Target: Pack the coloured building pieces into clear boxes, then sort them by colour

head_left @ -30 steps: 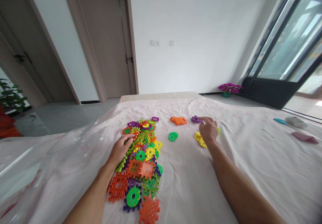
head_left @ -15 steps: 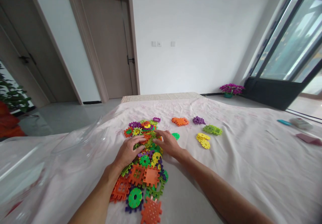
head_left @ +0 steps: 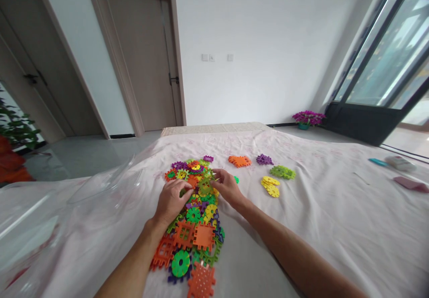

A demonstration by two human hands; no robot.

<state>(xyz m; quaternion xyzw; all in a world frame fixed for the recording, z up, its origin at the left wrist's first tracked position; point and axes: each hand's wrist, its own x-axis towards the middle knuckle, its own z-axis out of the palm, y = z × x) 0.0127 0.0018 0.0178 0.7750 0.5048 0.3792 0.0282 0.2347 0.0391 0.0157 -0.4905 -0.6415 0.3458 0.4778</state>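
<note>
A long heap of plastic building pieces (head_left: 193, 215), square tiles and notched discs, lies between my hands. My right hand (head_left: 229, 188) pinches a yellow-green notched building piece (head_left: 205, 185) at its right edge, over the heap. At the heap's left side, my left hand (head_left: 174, 197) is closed, thumb and forefinger together; what they grip, if anything, is hidden. Nearer me lie an orange square tile (head_left: 204, 236), a green disc (head_left: 180, 263) and a dotted orange tile (head_left: 201, 280). Part of another green disc (head_left: 236, 179) shows behind my right hand.
Sorted by colour, orange pieces (head_left: 239, 161), purple pieces (head_left: 264, 159), lime-green pieces (head_left: 283, 172) and yellow discs (head_left: 270, 185) lie to the right on the pale cloth (head_left: 321, 208). Clear plastic (head_left: 103, 186) stands at left. A blue item (head_left: 378, 161) lies far right.
My right hand has shifted slightly right and now pinches the yellow-green piece, lifted into view. My left fingers have drawn together. Some heap pieces have shifted slightly.
</note>
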